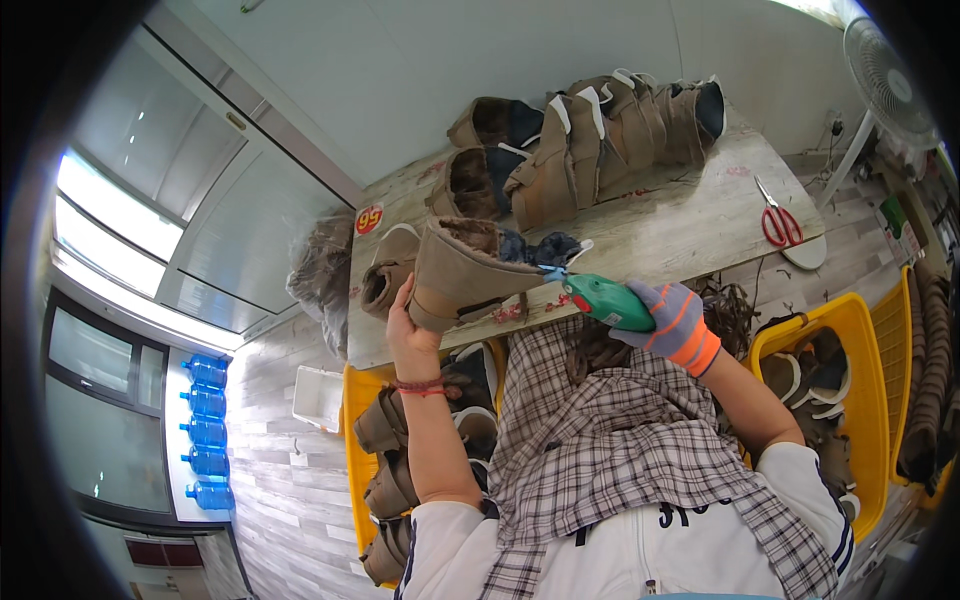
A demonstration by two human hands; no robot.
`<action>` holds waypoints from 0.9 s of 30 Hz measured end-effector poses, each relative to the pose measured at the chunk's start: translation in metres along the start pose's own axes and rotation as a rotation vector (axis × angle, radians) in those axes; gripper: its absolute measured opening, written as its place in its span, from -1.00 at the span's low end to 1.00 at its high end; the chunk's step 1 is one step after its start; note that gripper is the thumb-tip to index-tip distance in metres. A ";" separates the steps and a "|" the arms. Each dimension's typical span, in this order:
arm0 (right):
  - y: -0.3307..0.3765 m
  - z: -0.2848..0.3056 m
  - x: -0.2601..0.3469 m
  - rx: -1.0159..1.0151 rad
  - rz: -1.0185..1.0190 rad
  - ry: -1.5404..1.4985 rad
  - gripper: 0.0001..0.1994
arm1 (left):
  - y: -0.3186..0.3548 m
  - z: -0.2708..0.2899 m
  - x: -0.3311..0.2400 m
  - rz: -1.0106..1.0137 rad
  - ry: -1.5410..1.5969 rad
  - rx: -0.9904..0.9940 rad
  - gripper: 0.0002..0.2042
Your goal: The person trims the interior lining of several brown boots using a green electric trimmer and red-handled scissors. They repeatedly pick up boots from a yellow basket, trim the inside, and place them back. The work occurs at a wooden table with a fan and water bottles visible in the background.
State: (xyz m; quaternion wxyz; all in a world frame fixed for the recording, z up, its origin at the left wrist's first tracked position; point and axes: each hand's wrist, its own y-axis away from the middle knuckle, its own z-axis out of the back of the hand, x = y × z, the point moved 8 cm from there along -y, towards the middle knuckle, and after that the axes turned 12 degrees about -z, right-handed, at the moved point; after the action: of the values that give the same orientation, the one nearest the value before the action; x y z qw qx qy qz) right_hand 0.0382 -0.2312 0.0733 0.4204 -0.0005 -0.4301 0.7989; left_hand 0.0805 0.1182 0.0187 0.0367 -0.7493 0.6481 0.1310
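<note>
My bare left hand [412, 332] is closed on the lower left side of a brown boot upper [460, 285] with a fuzzy lining, held tilted over the table's near edge. In my right hand [672, 320], which wears a grey and orange glove, is a green hand-held power cutter [608, 302]. Its blue tip [552, 273] points left and meets the edge of the upper, just below the dark lining and white tab. Whether the tip is cutting into it I cannot tell. Just left of the held piece, another brown upper [380, 285] lies on the table.
Several brown uppers [560, 175] stand in a row along the back of the table [690, 215]. Red-handled scissors [780, 222] lie at its right end. Yellow crates [868, 420] of uppers flank my lap. A white fan [885, 75] stands far right, blue water bottles [208, 432] far left.
</note>
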 end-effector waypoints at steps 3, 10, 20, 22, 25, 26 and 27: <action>-0.005 -0.003 0.003 0.023 -0.015 -0.043 -0.34 | 0.004 -0.004 0.004 -0.009 -0.027 0.022 -0.70; -0.014 -0.007 0.011 0.095 -0.079 -0.098 -0.38 | 0.016 -0.020 0.013 -0.066 -0.073 0.008 -0.69; -0.030 -0.015 0.028 0.274 -0.240 -0.321 -0.42 | 0.050 -0.050 0.022 -0.273 -0.202 0.147 -0.64; -0.034 -0.017 0.030 0.334 -0.303 -0.350 -0.42 | 0.057 -0.056 0.023 -0.307 -0.240 0.189 -0.63; -0.034 -0.023 0.026 0.345 -0.333 -0.377 -0.44 | 0.065 -0.063 0.026 -0.355 -0.300 0.234 -0.63; -0.034 -0.024 0.026 0.349 -0.342 -0.370 -0.44 | 0.066 -0.063 0.026 -0.374 -0.326 0.240 -0.63; -0.035 -0.025 0.025 0.354 -0.350 -0.364 -0.43 | 0.068 -0.063 0.027 -0.391 -0.351 0.245 -0.63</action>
State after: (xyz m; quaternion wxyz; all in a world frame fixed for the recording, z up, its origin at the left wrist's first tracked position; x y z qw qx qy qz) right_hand 0.0543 -0.1871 0.0902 0.4615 0.2899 -0.3459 0.7637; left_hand 0.0268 0.0675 0.0809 0.2633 -0.8159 0.4860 0.1697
